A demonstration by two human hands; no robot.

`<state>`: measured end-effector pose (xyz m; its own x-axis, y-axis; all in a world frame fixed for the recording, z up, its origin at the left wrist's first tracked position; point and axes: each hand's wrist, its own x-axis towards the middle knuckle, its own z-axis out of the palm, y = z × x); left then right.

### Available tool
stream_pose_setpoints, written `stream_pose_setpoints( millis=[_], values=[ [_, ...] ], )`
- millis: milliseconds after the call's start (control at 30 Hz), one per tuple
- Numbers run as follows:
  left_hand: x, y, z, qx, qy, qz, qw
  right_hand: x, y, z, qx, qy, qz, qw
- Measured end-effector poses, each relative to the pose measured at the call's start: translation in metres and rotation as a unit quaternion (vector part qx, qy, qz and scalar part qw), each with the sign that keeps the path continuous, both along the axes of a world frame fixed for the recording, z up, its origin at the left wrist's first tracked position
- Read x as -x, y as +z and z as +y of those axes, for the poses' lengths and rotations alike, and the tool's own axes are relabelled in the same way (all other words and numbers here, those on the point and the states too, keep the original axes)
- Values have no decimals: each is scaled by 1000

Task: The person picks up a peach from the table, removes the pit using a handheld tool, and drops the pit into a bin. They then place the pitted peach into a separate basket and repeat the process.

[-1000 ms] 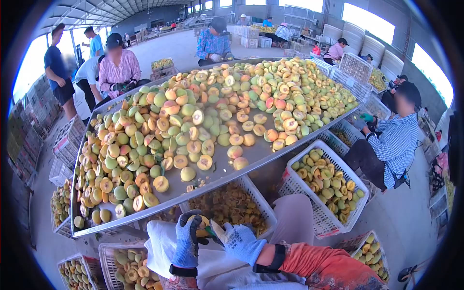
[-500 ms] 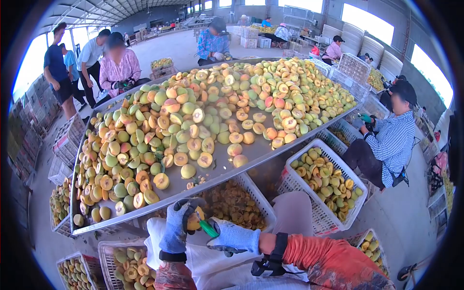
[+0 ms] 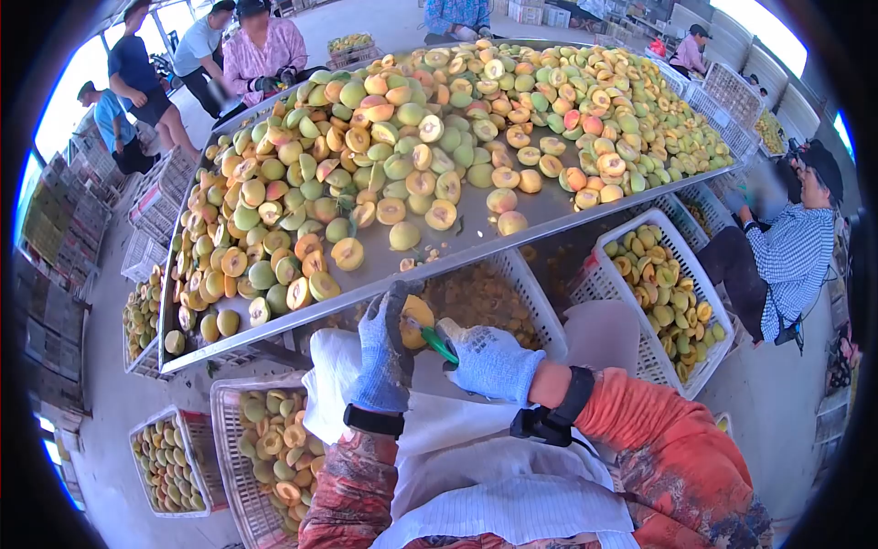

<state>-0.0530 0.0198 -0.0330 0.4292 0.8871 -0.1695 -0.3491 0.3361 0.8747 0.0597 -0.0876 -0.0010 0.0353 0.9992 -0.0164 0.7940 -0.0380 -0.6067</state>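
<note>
Above my lap, close to the near edge of a metal table, my left hand in a blue and grey work glove grips a yellow-orange peach. My right hand, gloved the same way, is closed round a green-handled tool. The tool's tip meets the lower side of the peach; its blade or working end is hidden there. A large heap of halved peaches, many with the cut face showing, covers much of the table.
Below the table edge stands a crate of dark scraps. Peach halves fill a white crate on the right and another crate at lower left. A co-worker in a checked shirt sits at right; other people are beyond the table.
My view has tilted down, so the table and hands appear higher in the picture. Both hands keep their hold on the peach and the green-handled tool. The co-worker at right has raised an arm.
</note>
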Motion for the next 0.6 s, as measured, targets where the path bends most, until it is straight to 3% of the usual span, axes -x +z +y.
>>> stream_pose_setpoints(
  millis=[67, 100, 133, 167, 233, 300, 333, 367, 433, 467, 533, 600],
  values=[
    [0, -8, -6, 26, 14, -11, 999, 6, 5, -3, 60, -4, -6, 998],
    [2, 3, -16, -200, 67, 130, 969, 9, 5, -5, 67, -5, 4, 998],
    [4, 14, -23, -413, 108, 260, 866, 10, 6, -5, 56, 2, 35, 998],
    [8, 24, -26, -450, 102, 319, 828, 11, 6, -6, 46, 5, 68, 997],
    [3, 33, -27, -253, 64, 196, 945, 9, 19, -8, 105, -2, 215, 971],
    [3, 24, -17, -296, 42, 159, 941, 4, 36, -10, 205, -22, 333, 920],
    [5, 28, -15, -223, 16, 137, 965, 1, 32, -8, 201, -5, 352, 914],
    [8, 34, -11, -340, -34, 189, 921, -2, 30, -7, 194, 14, 368, 909],
    [5, 24, -2, -105, -95, 26, 990, -5, 34, -6, 223, 3, 400, 889],
    [5, 23, -4, -103, -97, 30, 990, -7, 32, -6, 245, -6, 400, 883],
    [1, 26, -8, -208, -62, 165, 962, -10, 34, -7, 260, -3, 393, 882],
    [-3, 14, -1, -160, -61, 155, 973, -11, 24, -5, 262, -8, 397, 879]
  ],
)
